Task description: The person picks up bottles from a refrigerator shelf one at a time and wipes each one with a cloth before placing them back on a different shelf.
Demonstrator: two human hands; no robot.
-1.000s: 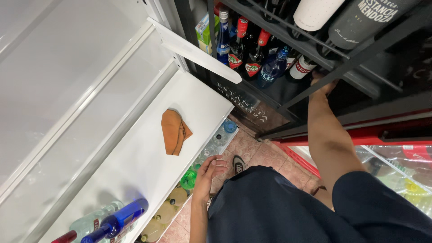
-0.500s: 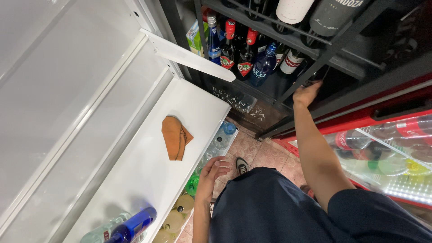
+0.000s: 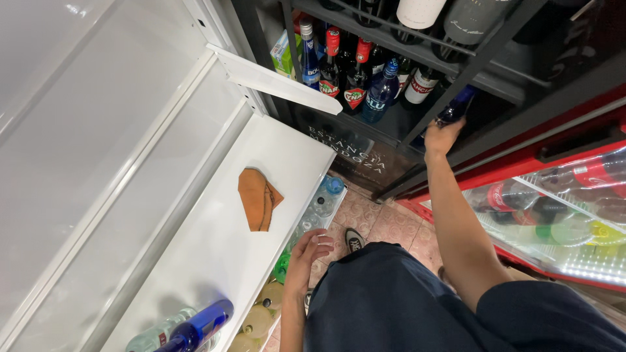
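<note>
Reaching up toward the dark rack, the right hand (image 3: 445, 133) is now grasping a blue bottle (image 3: 456, 107) it wasn't holding a second ago, right of centre; the left hand (image 3: 306, 251) is resting released by the white shelf (image 3: 222, 248)

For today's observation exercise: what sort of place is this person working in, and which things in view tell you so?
Probably a drinks shop or bar storeroom. A dark rack holds many glass bottles, a red-framed glass-topped cooler holds soft drinks, and a white shelf has more bottles under it. The right hand grips a blue bottle.
</note>
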